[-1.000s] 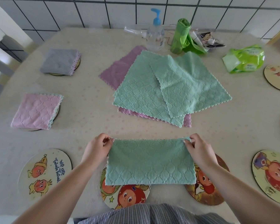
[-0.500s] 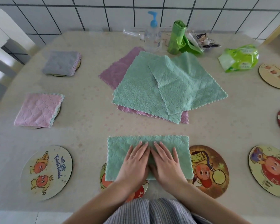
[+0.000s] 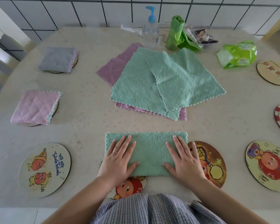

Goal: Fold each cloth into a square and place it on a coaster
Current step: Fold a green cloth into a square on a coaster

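**Half-folded cloth pressed flat, second fold due**

Both hands, left hand (image 3: 118,160) and right hand (image 3: 185,159), lie palm-down with fingers spread, gripping nothing, on the green cloth (image 3: 148,152), a rectangle at the table's near edge overlapping two coasters. Next, probably, one short end is folded across. Farther off, the unfolded pile (image 3: 160,81) waits; two folded cloths sit on coasters at left.

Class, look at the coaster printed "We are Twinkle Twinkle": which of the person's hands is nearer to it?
Left. The left hand lies flat on the folded green cloth, just right of that coaster. The right hand presses the cloth's far end, farther away.
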`<state>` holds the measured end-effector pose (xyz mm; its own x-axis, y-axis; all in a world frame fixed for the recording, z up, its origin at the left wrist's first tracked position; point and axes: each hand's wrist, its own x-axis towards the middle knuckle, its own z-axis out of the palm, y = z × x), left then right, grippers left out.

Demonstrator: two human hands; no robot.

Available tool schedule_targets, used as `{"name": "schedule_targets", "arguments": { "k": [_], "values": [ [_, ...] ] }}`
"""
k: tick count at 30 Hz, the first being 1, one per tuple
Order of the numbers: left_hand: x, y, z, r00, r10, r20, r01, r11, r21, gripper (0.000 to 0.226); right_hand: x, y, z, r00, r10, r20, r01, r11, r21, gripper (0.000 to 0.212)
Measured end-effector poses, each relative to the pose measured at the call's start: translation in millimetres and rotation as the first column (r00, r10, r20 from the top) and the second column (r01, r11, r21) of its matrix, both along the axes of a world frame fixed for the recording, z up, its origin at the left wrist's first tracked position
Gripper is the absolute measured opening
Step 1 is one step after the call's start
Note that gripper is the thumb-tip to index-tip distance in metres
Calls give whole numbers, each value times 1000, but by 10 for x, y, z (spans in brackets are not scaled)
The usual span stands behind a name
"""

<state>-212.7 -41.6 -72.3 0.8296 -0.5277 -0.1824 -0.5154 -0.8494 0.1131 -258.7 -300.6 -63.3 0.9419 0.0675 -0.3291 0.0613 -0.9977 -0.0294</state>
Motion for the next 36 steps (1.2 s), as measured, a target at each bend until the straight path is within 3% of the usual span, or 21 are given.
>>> {"name": "schedule_targets", "arguments": {
  "k": [5, 10, 14, 17, 20, 26, 36],
  "values": [
    [-7, 259, 2, 1000, 24, -11, -24, 1000, -4, 69, -78, -160, 17, 998, -65, -21, 65, 998, -1, 72],
    [-71, 358, 22, 992, 125, 12, -122, 985, -121, 61, 29, -131, 142, 976, -203, 76, 184, 961, 206, 70],
    [-126, 13, 214, 997, -79, 16, 80, 935, -345, 25, 371, 57, 242, 988, -123, 92, 91, 952, 293, 48],
    [-163, -276, 273, 952, -298, -75, 254, 900, -354, 22, 659, 211, 302, 995, -56, 80, 20, 919, 393, 37],
    [-158, -367, 185, 931, -343, -124, 283, 894, -347, 11, 899, 359, 353, 999, -38, 16, 26, 887, 462, 32],
    [-201, -446, 106, 940, -338, -48, 316, 914, -256, 20, 1184, 487, 290, 997, -18, -72, 44, 927, 371, 20],
    [-237, -489, 137, 966, -253, -43, 231, 929, -289, 17, 1236, 562, 309, 987, 75, -141, -45, 978, 204, 21]
  ]
}}
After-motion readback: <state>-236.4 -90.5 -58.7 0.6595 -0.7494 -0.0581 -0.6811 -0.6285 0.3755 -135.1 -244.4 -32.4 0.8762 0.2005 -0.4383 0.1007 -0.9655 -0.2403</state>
